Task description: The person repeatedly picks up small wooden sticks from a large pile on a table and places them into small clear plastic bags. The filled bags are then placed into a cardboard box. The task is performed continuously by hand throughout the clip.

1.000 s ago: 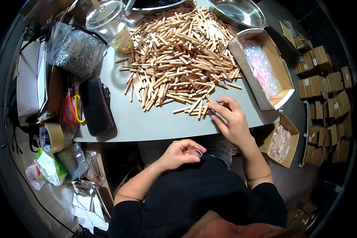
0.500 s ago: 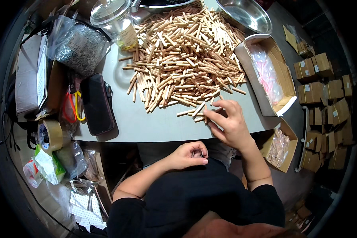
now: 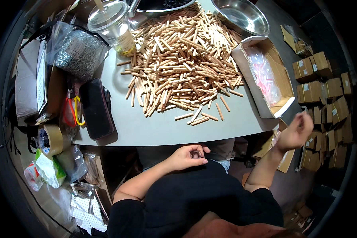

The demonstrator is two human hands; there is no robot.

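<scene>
A large heap of short wooden sticks covers the back middle of the table. Several loose sticks lie at its near side. In front of the table edge, close to my body, my left hand is curled with thumb and fingers forming a ring; what sits inside it is too small and dark to name. Out to the right, beyond the table edge, my right hand is raised beside an open carton with plastic bags. Its fingers look bent but are blurred, and I see nothing clearly held there.
At the left stand a black phone, scissors, a tape roll, a bag of metal pieces and a lidded plastic cup. A steel bowl is at the back. Cardboard boxes are stacked at the right.
My right hand has left the loose sticks by the heap and swung right, past the table edge. Some loose sticks lie shifted and more spread. My left hand stays almost still.
</scene>
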